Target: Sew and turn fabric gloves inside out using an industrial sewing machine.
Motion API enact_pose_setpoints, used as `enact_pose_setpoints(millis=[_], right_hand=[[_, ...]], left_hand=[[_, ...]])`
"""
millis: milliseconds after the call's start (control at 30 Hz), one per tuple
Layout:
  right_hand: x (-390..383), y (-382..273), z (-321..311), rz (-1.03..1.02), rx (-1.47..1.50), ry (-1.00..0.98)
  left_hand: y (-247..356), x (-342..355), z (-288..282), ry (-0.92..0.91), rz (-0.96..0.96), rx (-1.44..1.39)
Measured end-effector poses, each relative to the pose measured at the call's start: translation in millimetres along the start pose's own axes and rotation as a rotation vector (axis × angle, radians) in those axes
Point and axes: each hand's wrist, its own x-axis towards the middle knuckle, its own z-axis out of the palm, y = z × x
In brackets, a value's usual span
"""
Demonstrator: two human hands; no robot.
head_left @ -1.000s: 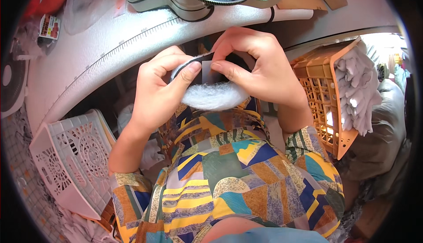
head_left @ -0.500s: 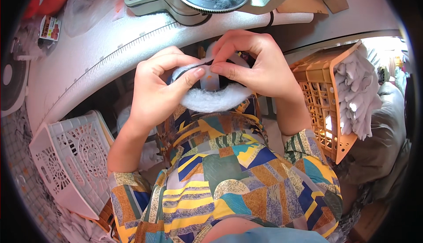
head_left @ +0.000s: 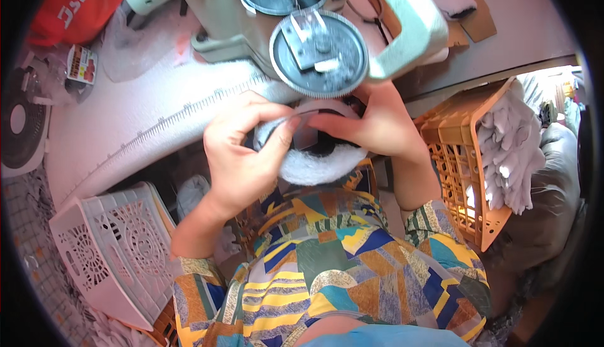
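Pinching the fuzzy ring (head_left: 324, 166) by its twelve-o'clock rim, keeping its body toward four o'clock from left grip (head_left: 242, 142), eight o'clock from right grip (head_left: 384, 130).

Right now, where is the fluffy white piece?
In the head view, the fluffy white piece is near the centre, held between the left hand and right hand, just below the toothed disc.

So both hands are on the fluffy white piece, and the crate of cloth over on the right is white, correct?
Not quite: in the head view, the crate of cloth on the right is orange. The left hand and right hand are both on the fluffy white piece.
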Motion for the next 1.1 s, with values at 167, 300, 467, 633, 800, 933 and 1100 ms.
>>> enact_pose_setpoints(millis=[167, 300, 467, 633, 800, 933, 1100], right_hand=[[30.0, 2.2, -30.4, -0.141, -0.078, -0.131], [60.7, -10.1, -38.5, -0.237, 0.105, -0.105], [73.1, -9.9, -36.4, -0.197, 0.206, -0.156], [64.1, -15.3, -33.8, -0.195, 0.353, -0.055], [62.4, -16.0, -36.5, -0.183, 0.372, -0.054], [63.1, -14.3, -36.8, -0.193, 0.396, -0.073], [60.9, -19.6, -37.9, -0.176, 0.404, -0.029]], left_hand=[[6.4, 29.8, -10.7, 0.104, 0.162, 0.064], [16.3, 45.6, -22.5, 0.203, 0.13, 0.034], [20.5, 50.9, -30.1, 0.273, 0.22, 0.078], [22.5, 52.9, -23.3, 0.262, 0.384, 0.225], [18.9, 54.1, -19.5, 0.263, 0.413, 0.282], [19.4, 54.2, -20.0, 0.253, 0.415, 0.274], [23.1, 54.5, -20.4, 0.216, 0.404, 0.228]])
